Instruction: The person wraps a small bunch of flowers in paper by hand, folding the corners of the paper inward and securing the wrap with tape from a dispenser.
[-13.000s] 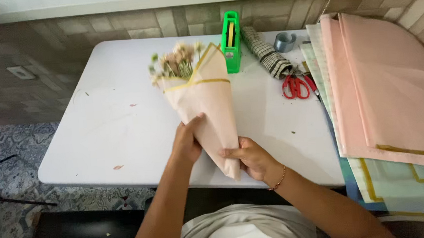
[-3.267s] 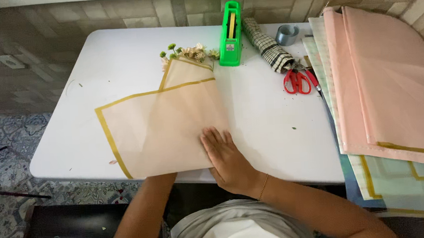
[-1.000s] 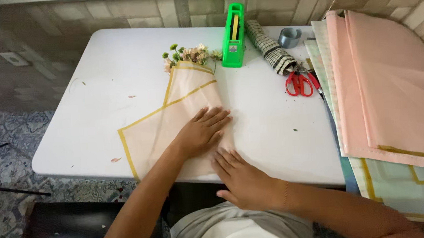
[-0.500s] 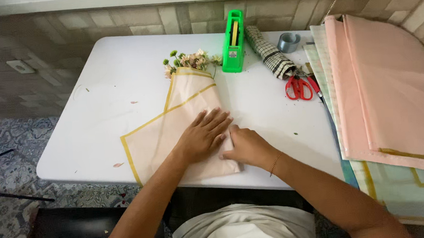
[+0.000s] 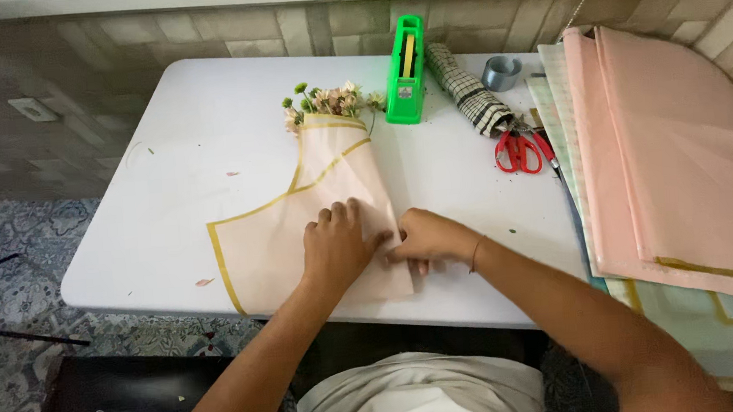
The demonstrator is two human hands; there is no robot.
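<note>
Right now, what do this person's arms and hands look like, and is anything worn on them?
Both forearms are bare, with no sleeves or gloves showing. The left hand wears nothing visible. Behind the right hand, a thin dark bracelet circles the wrist. No rings are visible.

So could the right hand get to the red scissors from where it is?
Probably yes: the right hand rests at the paper's edge, and bare table lies between it and the scissors.

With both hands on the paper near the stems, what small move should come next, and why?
Probably the right hand should roll the paper's right edge over toward the left, while the left hand presses flat. The sheet lies spread out to the left, the flowers peek out at the top, and the right fingers pinch the edge beside the left hand.
</note>
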